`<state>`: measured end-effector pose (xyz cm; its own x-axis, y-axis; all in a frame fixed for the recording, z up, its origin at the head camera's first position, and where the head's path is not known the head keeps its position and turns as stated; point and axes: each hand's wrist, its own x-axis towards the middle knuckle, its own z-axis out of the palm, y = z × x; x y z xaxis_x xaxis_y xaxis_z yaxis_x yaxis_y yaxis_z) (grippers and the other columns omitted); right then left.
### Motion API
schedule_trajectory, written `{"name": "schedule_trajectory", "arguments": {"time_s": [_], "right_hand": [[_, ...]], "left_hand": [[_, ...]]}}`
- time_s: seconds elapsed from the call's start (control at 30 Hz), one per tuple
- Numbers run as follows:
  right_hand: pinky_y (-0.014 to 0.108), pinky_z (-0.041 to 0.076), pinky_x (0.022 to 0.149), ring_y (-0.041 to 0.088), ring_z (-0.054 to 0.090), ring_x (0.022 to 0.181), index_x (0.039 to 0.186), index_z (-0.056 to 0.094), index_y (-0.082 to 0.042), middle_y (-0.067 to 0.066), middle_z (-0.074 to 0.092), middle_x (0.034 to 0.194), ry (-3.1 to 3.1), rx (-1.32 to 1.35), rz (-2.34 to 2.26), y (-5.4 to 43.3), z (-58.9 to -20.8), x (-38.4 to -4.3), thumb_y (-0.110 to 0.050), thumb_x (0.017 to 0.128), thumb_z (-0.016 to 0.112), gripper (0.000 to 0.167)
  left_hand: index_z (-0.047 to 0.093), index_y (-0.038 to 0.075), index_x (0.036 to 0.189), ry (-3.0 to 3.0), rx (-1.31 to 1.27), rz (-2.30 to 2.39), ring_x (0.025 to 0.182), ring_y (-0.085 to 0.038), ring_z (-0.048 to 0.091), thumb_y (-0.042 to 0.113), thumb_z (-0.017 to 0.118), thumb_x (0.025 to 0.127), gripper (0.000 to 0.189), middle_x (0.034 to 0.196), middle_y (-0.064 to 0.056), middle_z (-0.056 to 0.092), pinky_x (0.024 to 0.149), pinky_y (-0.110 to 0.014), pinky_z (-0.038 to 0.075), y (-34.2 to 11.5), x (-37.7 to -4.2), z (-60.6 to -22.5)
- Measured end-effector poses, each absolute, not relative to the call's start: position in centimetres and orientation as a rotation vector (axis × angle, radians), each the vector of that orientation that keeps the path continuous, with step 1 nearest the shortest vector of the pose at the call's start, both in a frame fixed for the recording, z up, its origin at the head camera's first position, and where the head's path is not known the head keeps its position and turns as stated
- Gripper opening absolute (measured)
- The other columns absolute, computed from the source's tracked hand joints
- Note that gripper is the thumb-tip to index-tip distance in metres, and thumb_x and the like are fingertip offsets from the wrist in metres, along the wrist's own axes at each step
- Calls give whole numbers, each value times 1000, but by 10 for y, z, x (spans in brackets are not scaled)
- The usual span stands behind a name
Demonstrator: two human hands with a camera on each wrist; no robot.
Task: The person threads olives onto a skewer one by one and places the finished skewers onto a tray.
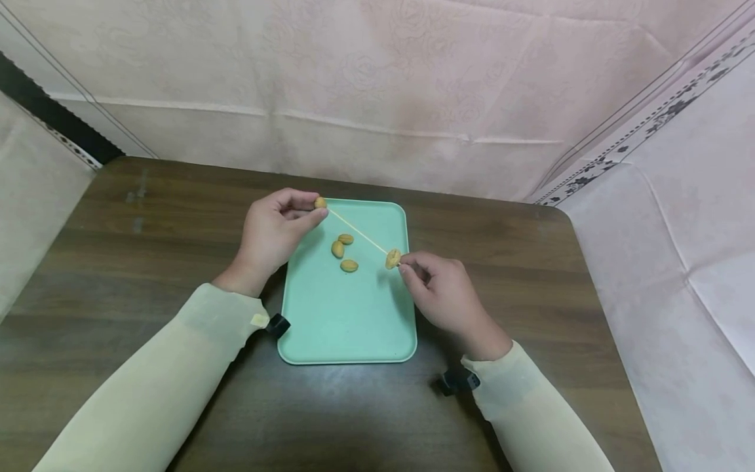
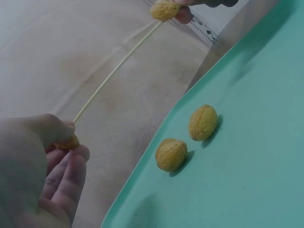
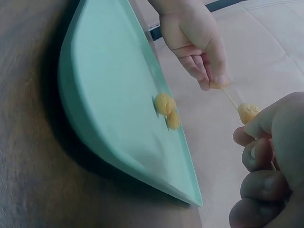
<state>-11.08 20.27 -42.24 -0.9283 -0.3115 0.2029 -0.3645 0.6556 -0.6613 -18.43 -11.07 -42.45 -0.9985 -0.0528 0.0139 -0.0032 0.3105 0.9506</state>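
Observation:
My left hand [image 1: 272, 226] pinches a small wrinkled yellow-brown dried fruit [image 1: 320, 202] between thumb and fingers, at the far-left end of a thin pale bamboo skewer [image 1: 358, 231]. The skewer slants down to the right over the tray. A second dried fruit [image 1: 393, 259] is threaded on it near the other end. Right behind that fruit, my right hand [image 1: 442, 288] grips the skewer with thumb and fingertips; in the right wrist view a bit of the stick shows below the curled fingers [image 3: 259, 154]. The skewer's left tip is hidden at the left hand's fruit.
Under the hands lies a mint-green rectangular tray [image 1: 348, 328] with a low rim, on a dark wooden table [image 1: 177, 249]. Three loose dried fruits [image 1: 349, 265] lie on its upper middle. Pale patterned cloth [image 1: 354, 78] hangs behind the table and along its sides.

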Motion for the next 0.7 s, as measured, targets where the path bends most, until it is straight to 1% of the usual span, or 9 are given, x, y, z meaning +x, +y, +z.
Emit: {"name": "schedule_trajectory", "arguments": {"time_s": [0.17,0.4,0.7], "right_hand": [[27,48,52,17,55,64,121,83,-11,-2,62,74,-2805,580,1146,200,-420,-110,-19,111,73,16],[26,48,52,17,54,64,121,84,-10,-3,62,74,-2815,579,1128,197,-417,-108,-19,111,74,16],[26,46,51,15,53,62,119,85,-10,-3,61,73,-2795,616,1150,191,-415,-107,-17,110,75,15]], "left_hand": [[84,19,123,-2481,24,-1763,97,-11,77,35,90,100,29,116,-1,83,78,-16,63,-109,-182,-425],[86,14,120,-2436,-50,-1670,92,-10,76,24,90,100,23,112,-5,84,73,-14,62,-108,-180,-427],[87,10,116,-2398,-115,-1572,87,-4,76,17,89,99,18,112,-7,86,72,-11,60,-106,-177,-430]]}}
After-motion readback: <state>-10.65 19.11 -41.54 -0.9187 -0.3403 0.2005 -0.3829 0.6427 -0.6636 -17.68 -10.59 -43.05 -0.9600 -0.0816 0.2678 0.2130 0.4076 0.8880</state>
